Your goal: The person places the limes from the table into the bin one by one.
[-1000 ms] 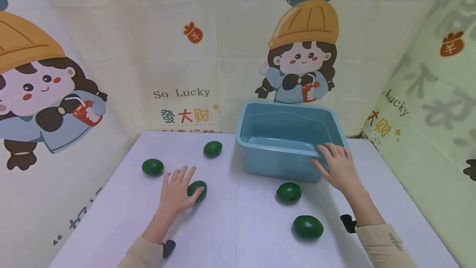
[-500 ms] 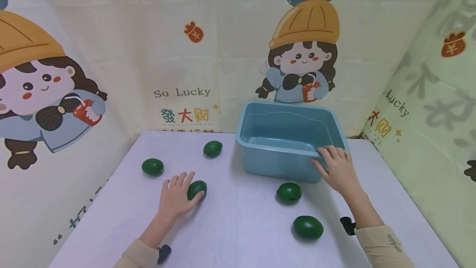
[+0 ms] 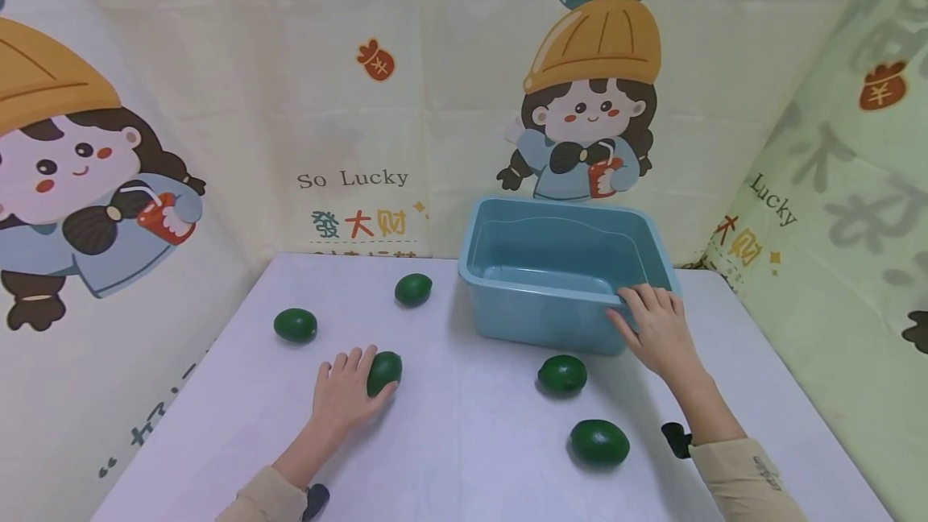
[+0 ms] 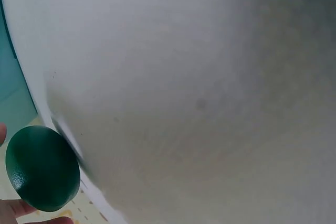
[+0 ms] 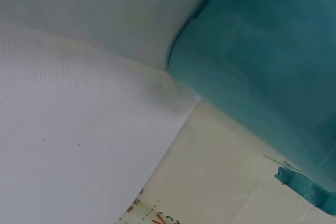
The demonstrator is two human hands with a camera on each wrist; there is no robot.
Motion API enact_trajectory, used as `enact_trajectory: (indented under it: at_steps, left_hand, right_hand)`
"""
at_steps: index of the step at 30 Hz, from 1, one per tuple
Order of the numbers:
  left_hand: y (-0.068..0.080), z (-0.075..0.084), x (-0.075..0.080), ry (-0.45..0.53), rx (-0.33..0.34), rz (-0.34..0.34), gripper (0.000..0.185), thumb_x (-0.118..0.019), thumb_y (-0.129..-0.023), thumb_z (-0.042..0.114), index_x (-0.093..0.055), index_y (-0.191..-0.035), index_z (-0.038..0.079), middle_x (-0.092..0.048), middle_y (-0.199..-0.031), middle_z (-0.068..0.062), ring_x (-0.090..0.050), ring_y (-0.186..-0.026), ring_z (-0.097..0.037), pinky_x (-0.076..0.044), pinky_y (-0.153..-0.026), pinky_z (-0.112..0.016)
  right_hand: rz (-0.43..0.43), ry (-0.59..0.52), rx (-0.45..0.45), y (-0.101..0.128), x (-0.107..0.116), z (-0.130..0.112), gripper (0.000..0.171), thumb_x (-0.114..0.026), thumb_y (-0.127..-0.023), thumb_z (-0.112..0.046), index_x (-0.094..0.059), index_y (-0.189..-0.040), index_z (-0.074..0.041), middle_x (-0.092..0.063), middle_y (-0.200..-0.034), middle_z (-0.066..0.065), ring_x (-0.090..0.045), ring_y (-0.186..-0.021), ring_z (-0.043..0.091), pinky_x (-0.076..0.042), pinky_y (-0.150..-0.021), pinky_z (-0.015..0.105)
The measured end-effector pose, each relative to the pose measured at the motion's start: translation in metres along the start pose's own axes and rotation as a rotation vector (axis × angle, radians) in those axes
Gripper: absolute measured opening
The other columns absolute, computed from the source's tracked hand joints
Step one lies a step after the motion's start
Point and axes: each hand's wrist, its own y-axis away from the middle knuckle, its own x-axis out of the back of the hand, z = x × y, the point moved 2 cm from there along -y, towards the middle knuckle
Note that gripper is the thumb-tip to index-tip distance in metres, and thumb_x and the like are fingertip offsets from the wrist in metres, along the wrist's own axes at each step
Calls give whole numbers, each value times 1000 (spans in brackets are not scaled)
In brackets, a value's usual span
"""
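My left hand (image 3: 344,395) curls round a dark green lime (image 3: 385,372) on the table, thumb on its near side and fingers on its far left side. In the left wrist view that lime (image 4: 43,169) sits between the thumb and fingertips, a fingertip touching its lower edge. My right hand (image 3: 661,334) grips the front right rim of a blue plastic bin (image 3: 540,316), fingers over the edge and thumb outside. The bin's interior is bare where it shows. The right wrist view has the bin's wall (image 5: 252,61) but no fingers.
Two limes lie at the back left: one lime (image 3: 295,325) by the table's edge, another lime (image 3: 413,290) further back. Before the bin are a lime (image 3: 562,374) and a nearer lime (image 3: 599,442). A printed cloth (image 3: 355,119) hangs behind the white table (image 3: 464,441).
My left hand has drawn back slightly and its fingers have curled in on the lime. My right hand stays on the bin's rim, and the bin has not moved.
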Motion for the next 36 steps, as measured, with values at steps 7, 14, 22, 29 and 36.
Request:
enact_trajectory:
  at_steps: [7, 14, 22, 29, 36]
  left_hand:
    - [2, -1, -2, 1, 22, -16, 69, -59, -76, 51, -48, -125, 3, -52, -111, -16, -46, -100, -34, -35, -79, -49]
    - [3, -3, -3, -10, 31, -24, 70, -60, -75, 50, -48, -123, 1, -53, -107, -16, -47, -97, -33, -36, -77, -49]
    - [5, -4, -4, 2, 45, -48, 69, -63, -74, 49, -49, -121, 1, -53, -105, -16, -47, -96, -33, -36, -77, -50]
    - [5, -5, -4, 1, 48, -38, 67, -64, -73, 49, -50, -118, 2, -53, -101, -15, -48, -93, -32, -36, -74, -48]
    - [5, -6, -7, -12, 42, -34, 67, -63, -73, 50, -50, -118, 3, -53, -99, -13, -48, -90, -31, -36, -71, -45]
  right_hand:
    - [19, -7, 5, 0, -1, 0, 56, -31, -95, -51, -53, -108, -1, -48, -98, 16, -41, -92, 35, -27, -80, 49]
    - [35, -20, 5, -1, -2, 0, 54, -35, -94, -49, -53, -108, 0, -48, -97, 16, -40, -90, 36, -27, -79, 50]
    - [54, -41, 13, 2, -15, 9, 54, -32, -95, -50, -53, -110, -2, -49, -99, 15, -40, -92, 34, -26, -81, 50]
    - [7, -1, -18, -1, -2, -1, 39, -50, -92, -35, -53, -109, 0, -48, -98, 16, -40, -93, 35, -25, -82, 50]
    - [22, -8, -15, -1, -1, -2, 55, -34, -95, -49, -53, -109, 0, -48, -98, 16, -40, -92, 35, -25, -83, 50]
